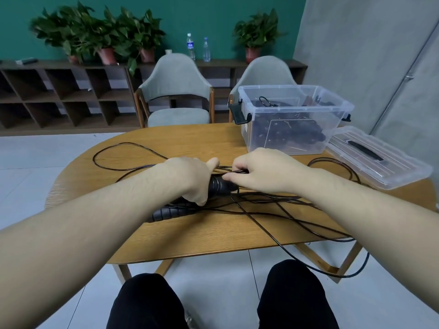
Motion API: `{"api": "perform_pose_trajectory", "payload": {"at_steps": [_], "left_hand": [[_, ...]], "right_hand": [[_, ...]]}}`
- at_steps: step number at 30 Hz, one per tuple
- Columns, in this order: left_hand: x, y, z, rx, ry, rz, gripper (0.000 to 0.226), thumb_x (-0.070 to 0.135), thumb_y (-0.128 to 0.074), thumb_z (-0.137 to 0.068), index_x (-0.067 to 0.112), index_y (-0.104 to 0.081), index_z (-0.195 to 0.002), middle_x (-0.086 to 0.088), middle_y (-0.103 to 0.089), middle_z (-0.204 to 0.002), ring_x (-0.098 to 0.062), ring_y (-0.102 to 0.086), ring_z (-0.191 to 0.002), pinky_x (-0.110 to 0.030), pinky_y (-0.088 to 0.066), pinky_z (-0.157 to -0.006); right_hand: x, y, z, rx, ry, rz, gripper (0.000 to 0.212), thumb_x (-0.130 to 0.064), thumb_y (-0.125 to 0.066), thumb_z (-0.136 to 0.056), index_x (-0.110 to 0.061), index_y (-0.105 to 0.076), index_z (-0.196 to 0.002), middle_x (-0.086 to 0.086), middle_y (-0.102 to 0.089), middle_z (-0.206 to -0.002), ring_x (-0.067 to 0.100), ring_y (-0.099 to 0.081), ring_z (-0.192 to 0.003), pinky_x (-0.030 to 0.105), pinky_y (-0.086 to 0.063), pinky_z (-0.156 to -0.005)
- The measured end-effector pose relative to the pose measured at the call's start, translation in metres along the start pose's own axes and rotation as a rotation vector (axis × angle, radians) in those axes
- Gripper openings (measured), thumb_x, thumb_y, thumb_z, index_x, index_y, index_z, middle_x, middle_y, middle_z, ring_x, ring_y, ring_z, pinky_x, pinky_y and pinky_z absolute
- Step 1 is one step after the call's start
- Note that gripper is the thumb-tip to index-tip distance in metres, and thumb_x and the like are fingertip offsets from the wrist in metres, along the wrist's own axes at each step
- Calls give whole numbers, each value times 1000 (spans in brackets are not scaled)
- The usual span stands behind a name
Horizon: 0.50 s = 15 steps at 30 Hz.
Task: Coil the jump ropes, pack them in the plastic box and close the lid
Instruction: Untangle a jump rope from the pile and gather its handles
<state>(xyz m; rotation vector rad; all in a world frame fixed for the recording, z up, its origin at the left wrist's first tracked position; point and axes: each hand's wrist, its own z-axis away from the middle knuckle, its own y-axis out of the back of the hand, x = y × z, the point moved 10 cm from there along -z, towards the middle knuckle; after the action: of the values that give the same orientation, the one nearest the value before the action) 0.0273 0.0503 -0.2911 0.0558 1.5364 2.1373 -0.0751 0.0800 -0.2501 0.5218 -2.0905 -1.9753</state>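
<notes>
Surface: an oval wooden bench (190, 231) with a visible grain, standing on a pale tiled floor (28, 148). A black jump rope (266, 217) lies uncoiled across it; one loop reaches the far left of the top and another strand hangs over the near right edge toward the floor.

Left hand (190, 179): grip curled round a ribbed black handle (219, 185) near the centre of the bench. A second handle (166, 213) lies on the wood just beside that wrist.

Right hand (261, 173): grip closed to a pinch on the thin cord just beside the held handle.

Plastic box (292, 119): clear, open, at the far right of the bench, with dark rope already inside and black latches at each end. Its lid (377, 160) lies flat just beside it at the right edge, partly overhanging.

Room: two grey upholstered chairs (175, 91) across the bench, a low dark cubby shelf (64, 96) along a teal wall (190, 15), potted plants (99, 36) and two water bottles (191, 46) on the shelf top. A grey panel (356, 55) stands at right.
</notes>
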Motion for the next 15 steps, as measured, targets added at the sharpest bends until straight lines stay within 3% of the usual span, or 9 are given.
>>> {"api": "perform_pose_trajectory", "payload": {"at_steps": [3,7,10,13,15], "left_hand": [[-8,13,-3,161,22,163,58,35,-66,-84,24,-38,-132,-7,-44,-109,-30,-48,-90,-41,-47,-74],[-30,18,-7,274,68,571,46,34,-69,-84,19,-38,-113,-9,-55,-105,-28,-59,-78,-35,-44,-63],[-30,15,-8,264,10,1142,44,16,-72,-83,15,-42,-114,-11,-63,-95,-22,-64,-56,-32,-52,-55],[-21,12,-9,181,-119,1627,38,5,-69,-86,16,-46,-115,-14,-61,-99,-25,-69,-68,-36,-54,-62],[-17,17,-7,156,-224,1717,34,2,-67,-89,16,-48,-113,-14,-62,-98,-27,-70,-77,-33,-53,-59]], "right_hand": [[-9,4,6,51,-18,-39,41,-58,-41,-99,-25,-60,-85,-9,-52,-63,8,-49,-59,29,-37,-53],[0,-3,14,102,-90,-531,42,-46,-36,-105,-17,-58,-84,-12,-50,-53,5,-44,-51,28,-38,-57],[-3,-16,18,151,-49,-784,37,-39,-30,-107,-20,-52,-85,-6,-44,-56,13,-41,-53,37,-40,-58],[-4,-27,23,169,7,-812,35,-39,-27,-108,-21,-50,-87,-2,-44,-62,31,-43,-63,48,-45,-68],[1,-33,24,156,20,-766,38,-42,-26,-107,-21,-49,-86,-4,-47,-64,25,-46,-65,45,-44,-70]]}}
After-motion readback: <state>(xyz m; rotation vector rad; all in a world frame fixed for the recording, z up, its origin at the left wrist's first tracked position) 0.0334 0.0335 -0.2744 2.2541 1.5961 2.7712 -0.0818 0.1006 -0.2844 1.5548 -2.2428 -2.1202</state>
